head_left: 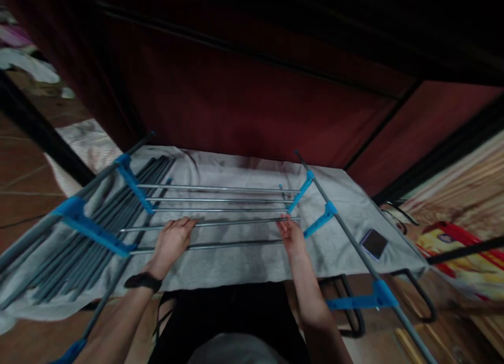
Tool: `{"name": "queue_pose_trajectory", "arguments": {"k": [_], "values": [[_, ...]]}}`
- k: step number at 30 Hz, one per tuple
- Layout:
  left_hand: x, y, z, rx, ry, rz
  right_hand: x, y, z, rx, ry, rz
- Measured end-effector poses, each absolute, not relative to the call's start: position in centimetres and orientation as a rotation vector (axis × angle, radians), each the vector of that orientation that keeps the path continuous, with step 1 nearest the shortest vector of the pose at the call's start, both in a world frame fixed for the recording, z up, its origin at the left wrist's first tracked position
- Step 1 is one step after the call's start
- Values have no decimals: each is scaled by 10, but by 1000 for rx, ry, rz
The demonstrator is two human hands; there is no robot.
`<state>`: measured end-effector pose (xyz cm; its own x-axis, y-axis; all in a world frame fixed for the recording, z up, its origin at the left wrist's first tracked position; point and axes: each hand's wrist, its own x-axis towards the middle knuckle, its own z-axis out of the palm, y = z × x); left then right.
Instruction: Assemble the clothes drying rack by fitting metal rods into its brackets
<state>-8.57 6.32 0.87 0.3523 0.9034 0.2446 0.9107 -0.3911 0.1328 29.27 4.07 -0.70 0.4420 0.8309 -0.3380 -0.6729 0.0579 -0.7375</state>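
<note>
- I have the held rod lying crosswise above the cloth-covered surface, between the nearer left bracket and the nearer right bracket, both blue.
- My left hand is back-upward, fingers curled over the rod toward its left end.
- My right hand pinches the same rod close to its right end, fingertips gathered narrow.
- I judge the step in hand to be lining up this crossbar between the two brackets. Its right tip stops just short of the right bracket; its left tip overlaps the left one in my view, but I cannot tell if it is seated.
- Three far rods already span the farther pair of brackets, and one front rod runs from the nearer left bracket to behind my right hand, so I cannot see its right end.
- As I read it, the next move calls for bringing the rod's ends level with the bracket sockets, one hand steadying while the other guides, without knocking the front rod.
</note>
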Motion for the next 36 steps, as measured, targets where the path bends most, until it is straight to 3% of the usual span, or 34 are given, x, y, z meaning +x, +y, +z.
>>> {"name": "queue_pose_trajectory", "arguments": {"k": [11, 17, 25, 36], "values": [[-104, 61, -10, -2589, -1910, -651, 294, 49, 28, -918, -165, 1070], [-115, 46, -11, -2282, -2001, -740, 311, 57, 35, -901, -132, 1035], [-113, 26, 6, -1937, -2032, -711, 305, 65, 7, -977, 5, 1082], [-92, 30, 37, -1851, -1991, -934, 312, 56, -36, -1192, 135, 1186]]}}
